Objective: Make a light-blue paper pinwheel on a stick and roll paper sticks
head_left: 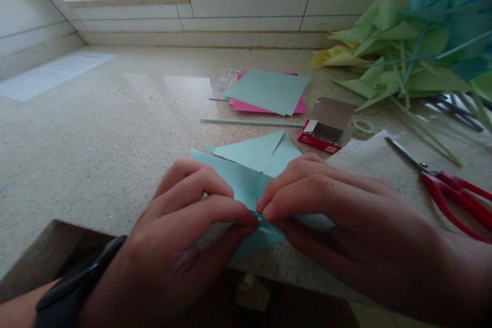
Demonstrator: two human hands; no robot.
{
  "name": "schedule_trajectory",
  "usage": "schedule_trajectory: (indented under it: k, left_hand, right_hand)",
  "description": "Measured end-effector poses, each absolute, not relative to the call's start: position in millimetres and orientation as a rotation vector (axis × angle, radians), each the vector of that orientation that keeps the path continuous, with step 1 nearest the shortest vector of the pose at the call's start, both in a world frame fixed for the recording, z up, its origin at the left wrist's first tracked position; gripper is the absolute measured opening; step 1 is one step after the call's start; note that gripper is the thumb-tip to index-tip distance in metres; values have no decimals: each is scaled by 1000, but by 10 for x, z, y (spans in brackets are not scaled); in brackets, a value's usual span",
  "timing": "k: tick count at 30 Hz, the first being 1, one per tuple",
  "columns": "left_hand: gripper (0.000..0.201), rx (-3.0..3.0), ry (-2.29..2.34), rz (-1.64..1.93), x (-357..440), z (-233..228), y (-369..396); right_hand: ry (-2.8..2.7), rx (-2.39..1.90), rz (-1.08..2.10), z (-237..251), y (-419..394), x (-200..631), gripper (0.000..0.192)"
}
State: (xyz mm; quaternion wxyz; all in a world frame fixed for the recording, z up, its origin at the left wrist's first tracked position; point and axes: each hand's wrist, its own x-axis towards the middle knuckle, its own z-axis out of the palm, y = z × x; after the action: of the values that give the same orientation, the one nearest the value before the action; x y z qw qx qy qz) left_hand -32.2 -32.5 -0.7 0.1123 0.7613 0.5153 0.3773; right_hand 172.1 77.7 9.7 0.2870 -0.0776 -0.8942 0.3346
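- One white printed sheet lies far left on the speckled counter.
- Left hand, fingers curled tight, pinches the folded teal paper at its near corner.
- That paper, one piece, creased into triangular flaps, lies at the counter's near edge.
- Right hand pinches the same corner, fingertips meeting the left's.
- Beyond: one paper stack, one straw, one red box.
- One pair of red scissors at right.
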Motion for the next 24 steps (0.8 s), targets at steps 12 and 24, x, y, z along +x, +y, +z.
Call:
schedule_trajectory:
  k: [12,24]
  left_hand:
    - [20,2255,1521,1078,-317,22,-299]
    - [25,2241,1675,1054,-334,-24,-336]
  right_hand:
    - [-2406,-201,948,108,773,1738,8]
    - [-2410,-152,989,75,775,1762,10]
